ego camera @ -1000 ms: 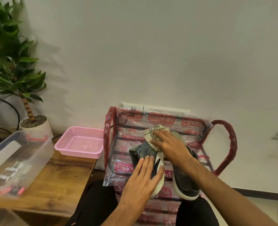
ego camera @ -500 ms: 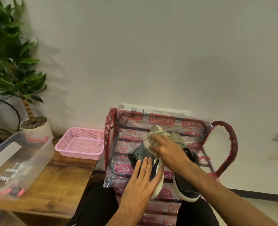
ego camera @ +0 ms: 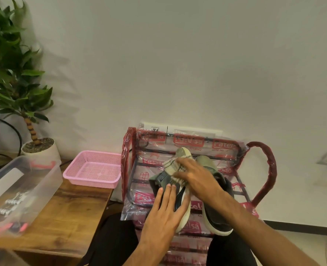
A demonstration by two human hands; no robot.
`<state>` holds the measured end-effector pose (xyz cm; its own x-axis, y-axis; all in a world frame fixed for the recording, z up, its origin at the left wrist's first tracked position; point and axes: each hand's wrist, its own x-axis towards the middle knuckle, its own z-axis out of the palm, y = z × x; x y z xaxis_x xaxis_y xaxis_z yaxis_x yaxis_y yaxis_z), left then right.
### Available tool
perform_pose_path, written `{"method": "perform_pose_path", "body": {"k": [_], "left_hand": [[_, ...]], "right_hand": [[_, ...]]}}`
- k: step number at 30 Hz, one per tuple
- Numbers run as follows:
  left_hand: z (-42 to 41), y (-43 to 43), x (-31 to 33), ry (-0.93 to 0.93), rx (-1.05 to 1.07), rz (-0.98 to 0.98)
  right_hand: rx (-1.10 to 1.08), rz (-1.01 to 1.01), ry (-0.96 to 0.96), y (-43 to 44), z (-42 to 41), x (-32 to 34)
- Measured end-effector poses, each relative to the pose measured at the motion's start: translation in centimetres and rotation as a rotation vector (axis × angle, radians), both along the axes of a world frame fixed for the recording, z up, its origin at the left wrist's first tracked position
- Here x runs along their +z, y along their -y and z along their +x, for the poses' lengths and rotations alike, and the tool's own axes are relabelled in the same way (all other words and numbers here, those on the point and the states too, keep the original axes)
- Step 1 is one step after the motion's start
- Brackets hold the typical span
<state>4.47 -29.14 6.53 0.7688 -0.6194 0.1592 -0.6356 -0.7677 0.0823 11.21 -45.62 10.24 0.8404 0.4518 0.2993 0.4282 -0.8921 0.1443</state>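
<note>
Soft, even indoor light fills the view, moderately bright, and gives the wall [ego camera: 197, 64] a dull grey-green cast. It falls from the left and front: the plant [ego camera: 11, 73] throws a faint, feathered shadow rightward onto the wall, while its own foliage stays dark. The plastic wrap [ego camera: 189, 143] on the rack [ego camera: 264, 169] carries small white glare streaks, and the clear box [ego camera: 24, 181] shows a milky sheen. The wooden surface [ego camera: 72, 208] looks warm and evenly lit. The right hand [ego camera: 197, 179] and the cloth [ego camera: 173, 169] are smeared by motion blur; the rest is fairly sharp. Wide-angle bending curves the edges, and the corners go soft.
</note>
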Motion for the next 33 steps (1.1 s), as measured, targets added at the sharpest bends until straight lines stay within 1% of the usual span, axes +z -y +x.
{"method": "perform_pose_path", "body": {"k": [2, 3, 5, 7, 9, 12, 14, 16, 17, 20, 21, 22, 24, 25, 26, 28, 30, 31, 33], "left_hand": [[0.1, 0.2, 0.3, 0.011, -0.013, 0.025], [0.0, 0.4, 0.2, 0.046, -0.021, 0.043], [0.3, 0.6, -1.1, 0.11, -0.022, 0.052], [0.5, 0.7, -1.3, 0.032, 0.027, 0.088], [0.4, 0.9, -1.6, 0.015, 0.002, 0.082], [0.7, 1.1, -1.6, 0.069, -0.049, 0.13], [0.8, 1.2, -1.5, 0.077, -0.036, 0.153], [0.8, 1.2, -1.3, 0.02, -0.019, 0.144], [0.6, 1.2, -1.1, -0.013, -0.002, 0.15], [0.4, 0.8, -0.4, 0.001, 0.0, 0.132], [0.4, 0.7, -0.4, 0.032, -0.029, 0.142], [0.5, 0.8, -0.3, 0.018, -0.034, 0.15], [0.3, 1.1, -0.4, 0.025, -0.042, 0.115], [0.3, 1.2, -0.6, -0.002, -0.041, 0.14], [0.3, 1.2, -0.7, -0.03, -0.034, 0.175], [0.6, 1.0, -1.3, -0.003, -0.018, 0.139], [0.8, 0.9, -1.1, 0.019, -0.027, 0.089], [0.8, 0.9, -0.9, 0.005, -0.027, 0.081], [0.6, 1.0, -0.4, -0.006, -0.024, 0.115]], "right_hand": [[-0.132, 0.021, 0.002, 0.8, 0.6, 0.6], [-0.186, 0.057, 0.008, 1.1, 0.9, 0.9], [-0.257, 0.216, 0.015, 1.6, 1.1, 1.4], [-0.279, 0.419, 0.028, 1.9, 0.9, 1.6], [-0.227, 0.514, 0.066, 1.8, 0.3, 1.7], [-0.048, 0.483, 0.029, 1.3, -0.5, 1.0], [0.043, 0.439, -0.09, 0.5, -1.3, 0.3], [0.071, 0.404, -0.183, 0.2, -1.8, -0.5], [0.075, 0.395, -0.194, 0.4, -1.8, -0.6], [0.091, 0.265, -0.126, 2.3, -1.1, -0.6], [0.069, 0.228, -0.086, 2.8, -0.8, -0.6], [0.016, 0.223, -0.07, 3.3, -0.4, -0.5], [-0.096, 0.312, -0.062, 3.4, -0.2, 0.0], [-0.122, 0.382, -0.077, 3.2, -0.3, 0.1], [-0.115, 0.44, -0.113, 2.7, -0.6, 0.2], [-0.054, 0.503, -0.223, 1.7, -1.5, 0.3], [0.009, 0.511, -0.302, 1.4, -2.3, 0.3], [0.019, 0.49, -0.299, 1.6, -2.4, 0.2], [-0.005, 0.404, -0.228, 2.4, -1.7, 0.0]]}}
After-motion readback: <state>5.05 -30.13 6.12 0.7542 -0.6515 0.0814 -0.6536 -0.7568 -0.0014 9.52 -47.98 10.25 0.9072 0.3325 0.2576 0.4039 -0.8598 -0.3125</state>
